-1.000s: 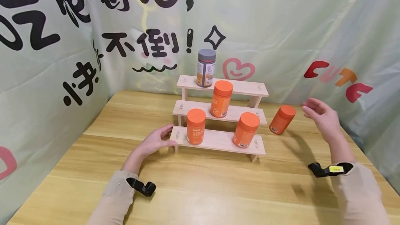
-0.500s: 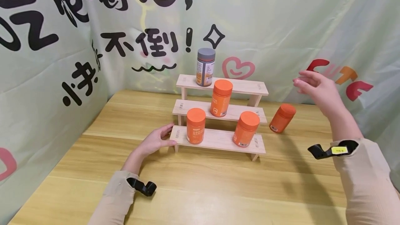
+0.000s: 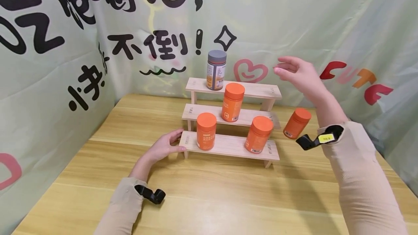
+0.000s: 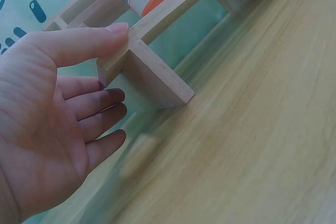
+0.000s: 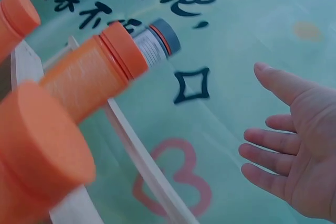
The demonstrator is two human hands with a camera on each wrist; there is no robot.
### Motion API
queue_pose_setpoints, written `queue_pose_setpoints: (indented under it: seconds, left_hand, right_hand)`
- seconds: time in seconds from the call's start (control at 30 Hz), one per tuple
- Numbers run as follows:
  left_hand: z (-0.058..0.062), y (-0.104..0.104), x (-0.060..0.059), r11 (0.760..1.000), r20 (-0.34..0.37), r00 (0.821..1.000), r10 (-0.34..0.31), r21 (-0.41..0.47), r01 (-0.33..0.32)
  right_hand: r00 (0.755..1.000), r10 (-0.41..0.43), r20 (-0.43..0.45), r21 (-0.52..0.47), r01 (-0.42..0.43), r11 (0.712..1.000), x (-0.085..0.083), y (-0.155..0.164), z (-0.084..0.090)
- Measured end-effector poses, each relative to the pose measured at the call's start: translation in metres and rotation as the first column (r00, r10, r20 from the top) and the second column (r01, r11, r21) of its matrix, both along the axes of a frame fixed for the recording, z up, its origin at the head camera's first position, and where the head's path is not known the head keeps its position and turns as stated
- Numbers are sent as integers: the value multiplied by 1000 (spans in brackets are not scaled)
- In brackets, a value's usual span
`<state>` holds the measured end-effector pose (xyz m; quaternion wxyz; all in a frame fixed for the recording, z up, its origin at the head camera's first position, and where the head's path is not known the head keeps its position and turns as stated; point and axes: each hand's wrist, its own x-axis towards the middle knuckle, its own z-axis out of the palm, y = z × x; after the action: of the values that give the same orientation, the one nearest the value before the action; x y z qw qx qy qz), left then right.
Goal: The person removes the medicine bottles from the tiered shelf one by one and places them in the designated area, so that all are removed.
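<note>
a person in beige sleeves (image 3: 362, 177) with black wrist cameras (image 3: 152, 194) works at a light wood-grain bench (image 3: 209, 198). the left hand (image 3: 164, 146) pinches the left end of a low, pale wooden shelf (image 3: 231, 144) between thumb and finger, its other fingers loosely bent. two orange, cylindrical jars with orange lids stand on that shelf: the left jar (image 3: 206, 136) near the gripped end, the right jar (image 3: 257, 139) toward the other. to the shelf's right, a third orange jar (image 3: 295, 126), also lidded in orange, sits directly on the bench. behind, a taller wooden middle shelf (image 3: 261, 116) bears one orange jar (image 3: 232, 105). farther back, a grey-lidded cylindrical jar (image 3: 216, 72) stands left of centre on the wooden top shelf (image 3: 251, 89). the right hand (image 3: 298, 75), empty, its fingers loosely spread, hangs above the top shelf's right end, before a pale green cloth backdrop (image 3: 261, 17) printed with bold black characters (image 3: 166, 44).
</note>
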<state>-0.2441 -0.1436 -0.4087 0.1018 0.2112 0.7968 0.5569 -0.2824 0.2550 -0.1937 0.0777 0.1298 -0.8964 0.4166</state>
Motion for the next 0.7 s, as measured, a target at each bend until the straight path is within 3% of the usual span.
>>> queue_pose_setpoints:
  seconds: [0.43, 0.7]
  left_hand:
    - [1, 0, 1, 1000, 11, 1000, 11, -9, -11]
    - [1, 0, 2, 1000, 6, 1000, 5, -9, -5]
  right_hand:
    - [996, 89, 19, -30, -89, 996, -24, -65, 15]
    - [991, 93, 96, -36, -90, 995, -36, -94, 17]
